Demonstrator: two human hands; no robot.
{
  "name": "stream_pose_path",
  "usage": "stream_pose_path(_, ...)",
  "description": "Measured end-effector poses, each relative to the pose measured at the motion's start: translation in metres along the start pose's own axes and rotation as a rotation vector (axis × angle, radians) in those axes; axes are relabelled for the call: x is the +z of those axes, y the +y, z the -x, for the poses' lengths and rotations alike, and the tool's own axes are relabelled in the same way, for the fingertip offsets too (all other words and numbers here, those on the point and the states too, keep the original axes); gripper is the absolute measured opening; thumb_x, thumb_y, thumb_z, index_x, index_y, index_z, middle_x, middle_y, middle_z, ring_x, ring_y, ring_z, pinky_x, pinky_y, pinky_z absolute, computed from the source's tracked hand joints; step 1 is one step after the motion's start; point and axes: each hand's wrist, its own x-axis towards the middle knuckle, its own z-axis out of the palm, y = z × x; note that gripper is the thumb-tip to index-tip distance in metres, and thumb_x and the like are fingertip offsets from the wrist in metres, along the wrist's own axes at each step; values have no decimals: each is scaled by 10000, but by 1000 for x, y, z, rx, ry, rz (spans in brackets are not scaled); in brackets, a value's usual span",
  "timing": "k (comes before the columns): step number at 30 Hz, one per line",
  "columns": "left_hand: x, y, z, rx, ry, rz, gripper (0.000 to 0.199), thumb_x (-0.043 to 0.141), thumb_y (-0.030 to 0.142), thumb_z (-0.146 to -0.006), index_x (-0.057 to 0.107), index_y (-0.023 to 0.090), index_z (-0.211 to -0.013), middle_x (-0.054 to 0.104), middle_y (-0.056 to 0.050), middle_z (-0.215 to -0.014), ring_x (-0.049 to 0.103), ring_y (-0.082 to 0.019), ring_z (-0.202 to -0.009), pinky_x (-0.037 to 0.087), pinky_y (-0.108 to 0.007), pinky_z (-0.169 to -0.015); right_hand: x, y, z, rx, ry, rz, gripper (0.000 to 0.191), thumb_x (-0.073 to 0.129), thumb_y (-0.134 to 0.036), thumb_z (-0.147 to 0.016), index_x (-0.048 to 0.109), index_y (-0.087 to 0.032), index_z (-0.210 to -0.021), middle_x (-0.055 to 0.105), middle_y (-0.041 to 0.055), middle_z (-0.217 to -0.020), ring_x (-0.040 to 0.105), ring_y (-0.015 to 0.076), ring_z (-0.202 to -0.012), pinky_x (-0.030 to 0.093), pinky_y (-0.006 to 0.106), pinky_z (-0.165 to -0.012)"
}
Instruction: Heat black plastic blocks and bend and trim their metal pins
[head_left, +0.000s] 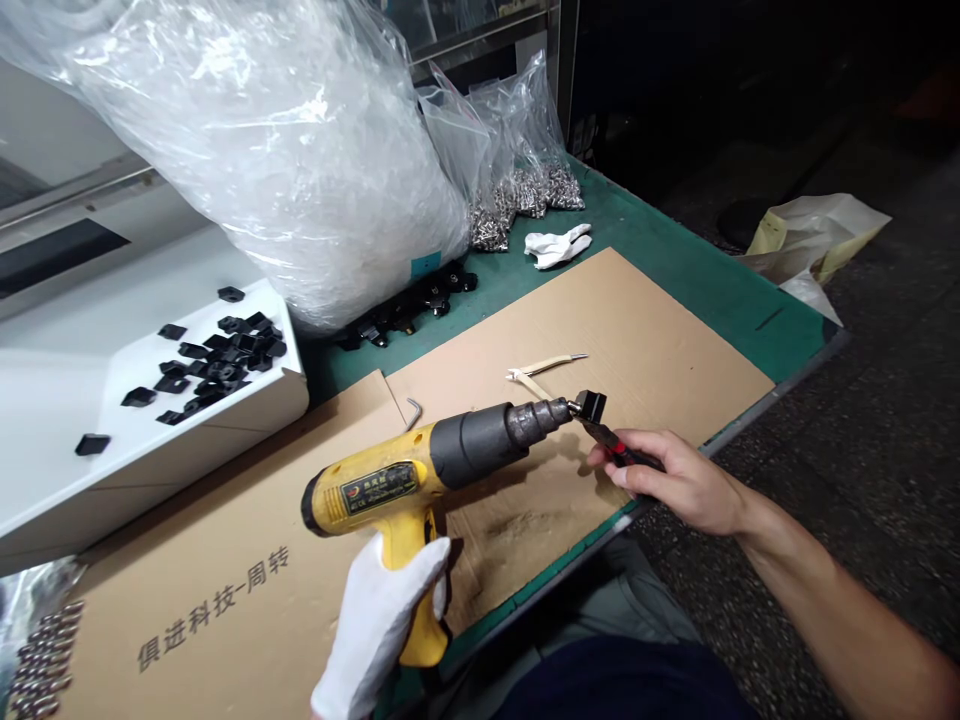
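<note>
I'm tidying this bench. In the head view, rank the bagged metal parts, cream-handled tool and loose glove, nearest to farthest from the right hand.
1. Cream-handled tool: on the cardboard, left of the right hand.
2. Loose glove: beyond the cardboard.
3. Bagged metal parts: behind the glove.

Plastic heat gun (424, 480) has a dull metal nozzle (531, 424).

Yellow-and-black heat gun (431, 465): grip partly hidden by white-gloved left hand (382, 610); label (380, 487) fine print unreadable. Black-and-red pliers (613, 442): handles partly covered by bare right hand (679, 480). Large clear plastic bag (315, 150) cropped top, white tray (187, 465) cropped left.
</note>
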Motion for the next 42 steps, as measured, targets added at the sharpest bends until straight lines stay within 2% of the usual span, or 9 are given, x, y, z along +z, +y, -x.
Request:
stream_pose_path(5,0,1,0,1,-7,-1,494,676,578,-832,527,213,-534,584,0,-447,527,-155,-452,444,-259,-511,-2,1,1,1,8,7,251,584,-288,-947,720,-187,-1133,700,59,-1043,599,208,-905,459,320,-775)
stream_pose_path(16,1,-3,-1,2,-6,28,460,701,554,-830,515,217,-579,593,18,-457,525,-147,-447,437,-250,-488,-1,1,3,35,-22,-103,239,581,-285,-956,705,-169,-1125,587,11,-807,474,140,-717,391,272,-642)
stream_pose_path(21,1,-2,-1,-1,-1,8,455,695,557,-831,510,217,-593,589,24,-446,519,-142,-437,441,-245,-480,0,3,5,38,-15,-119,231,591,-293,-963,702,-185,-1135,618,21,-884,501,137,-738,413,270,-662)
stream_pose_path(33,-1,-4,-2,35,-57,2,452,657,529,-870,518,210,-581,580,16,-460,521,-140,-451,438,-240,-488,3,5,3,39,-33,-162,228,602,-311,-972,703,-202,-1146,621,13,-896,511,130,-750,424,265,-682)
stream_pose_path(42,1,6,0,19,-15,7,460,702,555,-822,512,212,-581,572,27,-446,515,-140,-438,431,-248,-484,5,8,5,74,-44,-201,278,621,-380,-966,698,-195,-1159,604,24,-903,515,139,-733,422,284,-663)
